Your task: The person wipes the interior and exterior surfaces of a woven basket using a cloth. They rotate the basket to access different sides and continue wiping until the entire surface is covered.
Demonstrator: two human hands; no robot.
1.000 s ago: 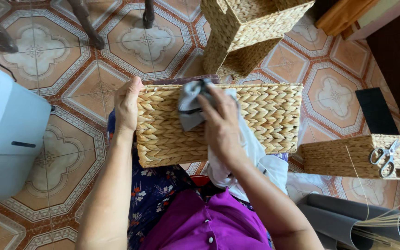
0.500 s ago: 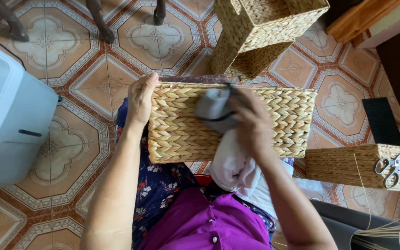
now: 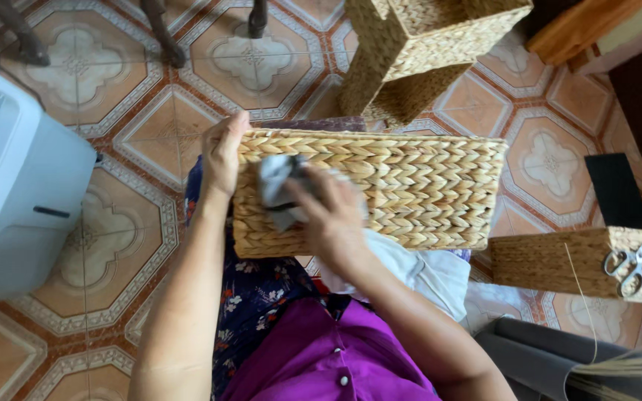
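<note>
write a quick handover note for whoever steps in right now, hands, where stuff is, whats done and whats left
Left hand: grips the left end of the woven basket, steadying it on the lap.
Right hand: presses a grey cloth against the basket's side, near its left end.
Scissors lie on another basket at right.
Done: cannot tell how much is wiped.
Left: likely the rest of the side, towards the right.

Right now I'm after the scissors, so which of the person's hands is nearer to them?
Right. The right hand presses a grey cloth on the woven basket, nearer the scissors lying on a smaller basket; the left hand holds the basket's far left end.
</note>
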